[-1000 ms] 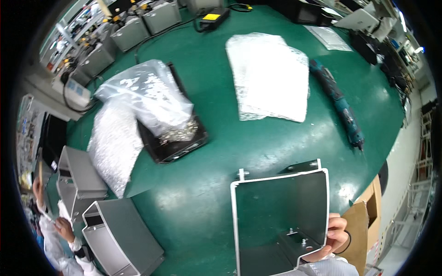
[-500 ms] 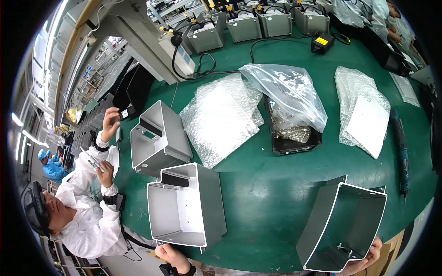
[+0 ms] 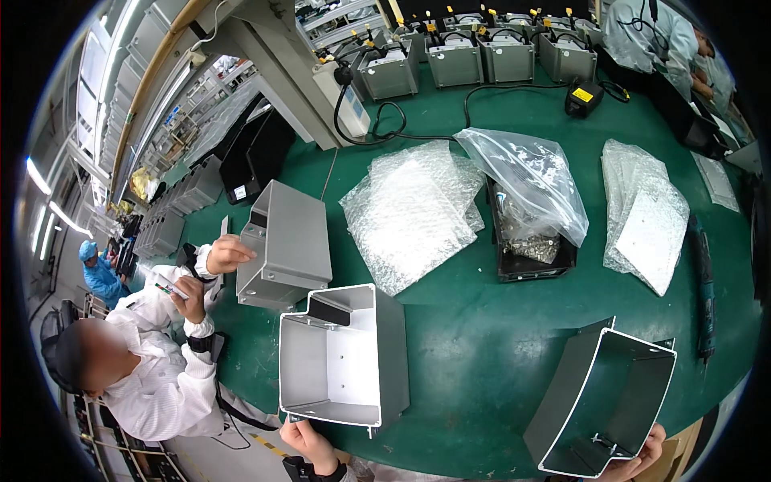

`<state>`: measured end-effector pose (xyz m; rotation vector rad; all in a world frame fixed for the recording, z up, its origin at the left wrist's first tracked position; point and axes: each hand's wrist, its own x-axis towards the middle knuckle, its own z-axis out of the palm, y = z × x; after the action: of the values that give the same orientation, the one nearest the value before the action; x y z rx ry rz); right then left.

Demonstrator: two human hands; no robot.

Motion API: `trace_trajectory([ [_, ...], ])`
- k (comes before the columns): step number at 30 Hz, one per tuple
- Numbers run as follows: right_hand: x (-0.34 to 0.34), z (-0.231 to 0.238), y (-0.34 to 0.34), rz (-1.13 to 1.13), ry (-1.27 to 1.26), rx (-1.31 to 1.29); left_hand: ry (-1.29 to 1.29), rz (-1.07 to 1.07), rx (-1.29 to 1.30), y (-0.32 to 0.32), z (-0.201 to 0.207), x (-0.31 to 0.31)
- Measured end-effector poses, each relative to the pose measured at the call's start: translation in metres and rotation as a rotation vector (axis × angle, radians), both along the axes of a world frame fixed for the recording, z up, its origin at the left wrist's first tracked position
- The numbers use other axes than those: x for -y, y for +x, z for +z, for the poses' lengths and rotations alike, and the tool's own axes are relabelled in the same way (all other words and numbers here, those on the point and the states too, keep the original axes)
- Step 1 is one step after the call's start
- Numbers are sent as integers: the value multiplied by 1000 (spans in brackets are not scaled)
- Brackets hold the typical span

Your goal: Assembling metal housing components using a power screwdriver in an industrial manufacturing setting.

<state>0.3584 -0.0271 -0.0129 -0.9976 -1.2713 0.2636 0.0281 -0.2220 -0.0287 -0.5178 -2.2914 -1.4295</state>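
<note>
Near the table's front edge stands an open grey metal box (image 3: pixel 393 361) with pale inner walls and a notched upper corner. My left hand (image 3: pixel 309 446) is closed at its near left corner, fingers pinching the lower edge. To the right, a second metal box (image 3: pixel 554 386) stands tilted, with a dark green-looking inside, a pale rim and small tabs on top. My right hand (image 3: pixel 642 456) is wrapped round its near right edge; the thumb is partly hidden. Inside that box, near the bottom, sits a small metal fitting (image 3: pixel 604 443).
A co-worker at left holds a marker (image 3: pixel 170 287) and touches another grey box (image 3: pixel 293 241). Bubble-wrap sheets (image 3: pixel 414 217), a black tray (image 3: pixel 534 265) of small metal parts under a plastic bag (image 3: pixel 530 173), more wrap (image 3: pixel 630 193) and an electric screwdriver (image 3: pixel 704 297) lie beyond.
The whole view has shifted slightly. The co-worker's raised hand has come down onto the left box, which has been turned so a plain side shows. My hands keep their holds.
</note>
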Motion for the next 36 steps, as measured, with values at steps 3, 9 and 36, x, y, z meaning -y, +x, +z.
trace_trajectory([
  [3, 1, -2, 1, 11, 3, -3, 3, -5, 0, 1, 1, 1],
  [9, 0, -3, 2, 2, 0, 14, 31, -21, 13, 0, -1, -2],
  [36, -6, -15, -6, 34, 24, -68, -50, -11, -59, -9, -10, 20],
])
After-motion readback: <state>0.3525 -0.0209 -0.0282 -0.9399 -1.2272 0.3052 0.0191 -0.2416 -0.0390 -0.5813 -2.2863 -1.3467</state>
